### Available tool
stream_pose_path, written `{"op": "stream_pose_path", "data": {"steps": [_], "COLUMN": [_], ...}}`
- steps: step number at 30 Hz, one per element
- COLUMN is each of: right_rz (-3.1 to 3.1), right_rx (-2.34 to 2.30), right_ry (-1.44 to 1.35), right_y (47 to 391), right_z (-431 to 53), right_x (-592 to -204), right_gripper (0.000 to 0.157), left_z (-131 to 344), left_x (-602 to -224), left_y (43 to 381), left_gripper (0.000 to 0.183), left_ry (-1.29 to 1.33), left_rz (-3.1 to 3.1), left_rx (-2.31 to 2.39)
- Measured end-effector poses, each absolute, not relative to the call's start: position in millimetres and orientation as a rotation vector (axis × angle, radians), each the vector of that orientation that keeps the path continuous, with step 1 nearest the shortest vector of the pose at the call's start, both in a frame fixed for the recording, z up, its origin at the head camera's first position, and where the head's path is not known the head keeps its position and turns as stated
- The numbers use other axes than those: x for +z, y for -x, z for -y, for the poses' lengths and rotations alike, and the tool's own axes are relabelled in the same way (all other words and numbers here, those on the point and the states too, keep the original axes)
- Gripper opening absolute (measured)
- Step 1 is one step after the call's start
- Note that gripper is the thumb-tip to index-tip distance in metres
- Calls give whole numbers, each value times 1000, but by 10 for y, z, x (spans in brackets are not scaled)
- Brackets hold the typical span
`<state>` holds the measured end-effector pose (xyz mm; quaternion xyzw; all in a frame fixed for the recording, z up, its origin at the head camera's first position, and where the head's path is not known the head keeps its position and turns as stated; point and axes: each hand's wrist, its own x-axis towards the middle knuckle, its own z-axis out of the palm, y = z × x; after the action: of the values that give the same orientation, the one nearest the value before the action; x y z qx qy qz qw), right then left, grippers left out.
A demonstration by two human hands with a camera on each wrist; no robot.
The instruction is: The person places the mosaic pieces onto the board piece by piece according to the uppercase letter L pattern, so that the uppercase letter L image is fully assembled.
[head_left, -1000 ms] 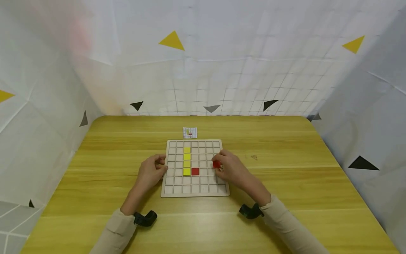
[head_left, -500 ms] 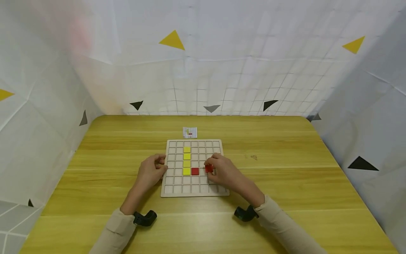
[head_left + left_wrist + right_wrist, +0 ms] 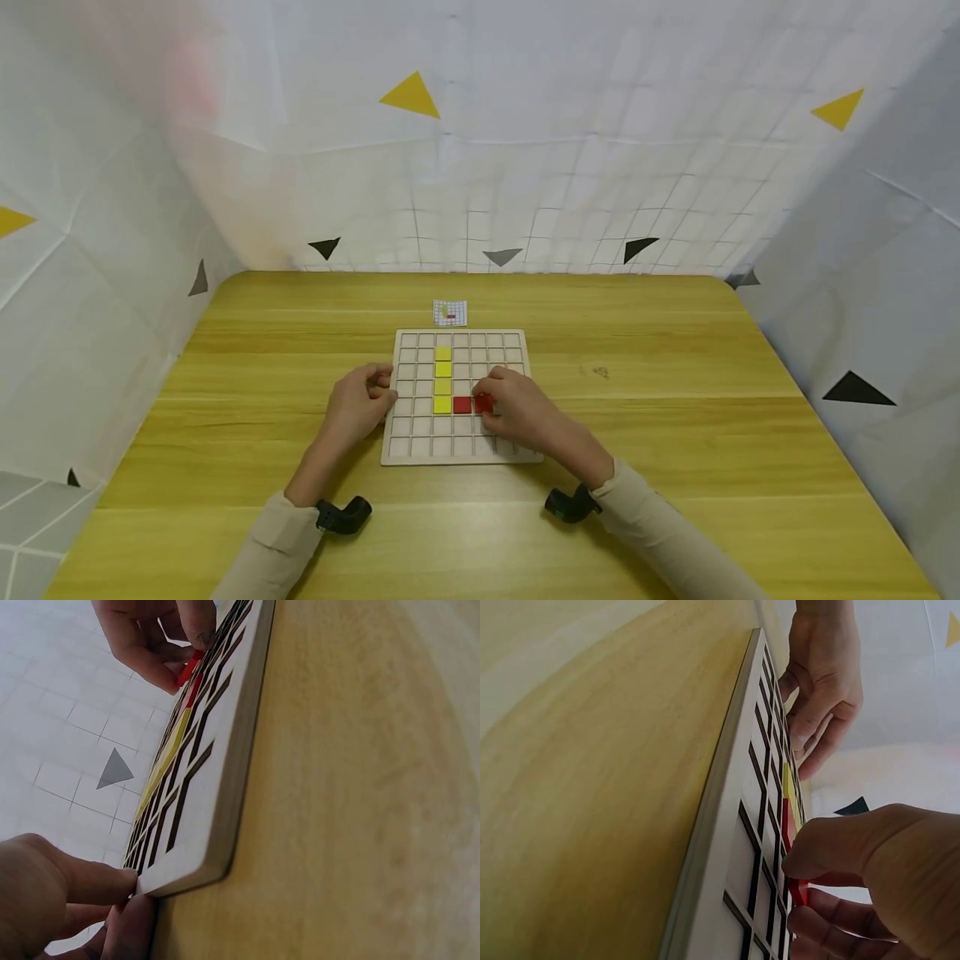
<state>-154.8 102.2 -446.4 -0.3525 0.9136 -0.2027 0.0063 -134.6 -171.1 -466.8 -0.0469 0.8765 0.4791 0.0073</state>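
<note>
A pale wooden grid board (image 3: 462,457) lies on the table with a column of yellow square tiles (image 3: 442,379) in its recesses. A red square tile (image 3: 462,405) sits beside the lowest yellow one. My right hand (image 3: 517,408) pinches another red tile (image 3: 483,404) between thumb and fingers, just right of the seated red tile. In the right wrist view this held tile (image 3: 799,891) is tilted against the board, partly hidden by the thumb. My left hand (image 3: 358,404) holds the board's left edge, its thumb and fingertips at the rim, as the left wrist view confirms.
A small printed card (image 3: 450,313) with a coloured grid pattern lies behind the board. Dark wrist cameras (image 3: 345,516) are strapped to both wrists. The wooden table (image 3: 675,375) meets white patterned sheets (image 3: 525,183) at its back and sides.
My right hand has moved left and slightly toward me over the board, carrying the red tile to beside the seated red one. The left hand has stayed at the board's edge.
</note>
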Motion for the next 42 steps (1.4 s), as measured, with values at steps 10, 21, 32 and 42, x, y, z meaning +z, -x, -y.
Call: {"op": "stream_pose_path", "data": {"steps": [10, 21, 32, 42], "right_rz": [-2832, -2832, -2839, -2902], "right_rx": [-640, -634, -666, -766], "right_ry": [1082, 1066, 1078, 1074], "right_y": [1555, 1555, 1550, 1559], "right_z": [-1022, -1019, -1031, -1131], "right_x": [-4453, -4476, -4485, -4480], "right_gripper": [25, 26, 28, 22], "left_z": [1682, 1671, 1668, 1711], "left_x": [-4656, -4677, -4649, -4661], "left_y": [1350, 1340, 1332, 1341], "left_gripper": [42, 42, 43, 41], "left_ry": [147, 155, 141, 105], "left_rz": [-2737, -2727, -2735, -2764], "left_rx": [1496, 1506, 1504, 1451]}}
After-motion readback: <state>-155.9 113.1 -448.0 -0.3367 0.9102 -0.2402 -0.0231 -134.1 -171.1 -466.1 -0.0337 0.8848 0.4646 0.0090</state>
